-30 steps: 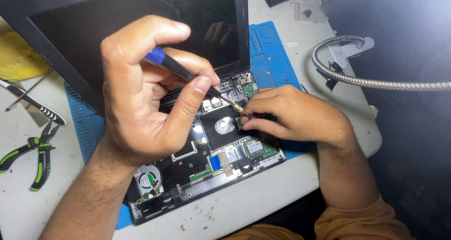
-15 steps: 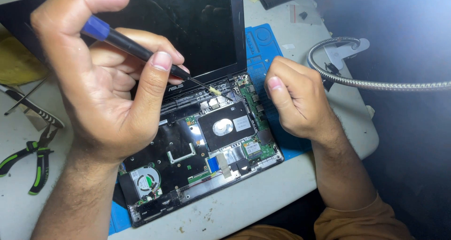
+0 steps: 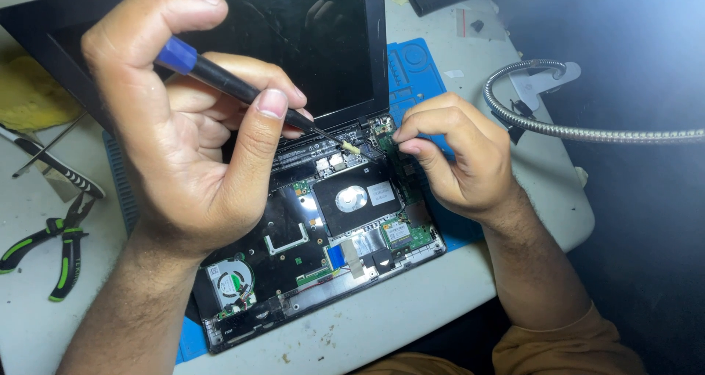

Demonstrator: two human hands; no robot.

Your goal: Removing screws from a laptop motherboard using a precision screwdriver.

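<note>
Blue-capped screwdriver [image 3: 235, 88] slants down-right, its tip over the opened laptop [image 3: 323, 228] near the hinge; left hand [image 3: 191, 147] grips its shaft, while right hand [image 3: 455, 162] pinches the laptop's small green board [image 3: 389, 141].

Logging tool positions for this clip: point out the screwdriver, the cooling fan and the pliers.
screwdriver [image 3: 220, 77], head view, on its black shaft
cooling fan [image 3: 233, 280], head view, on its hub
pliers [image 3: 64, 237], head view, near the pivot
</note>
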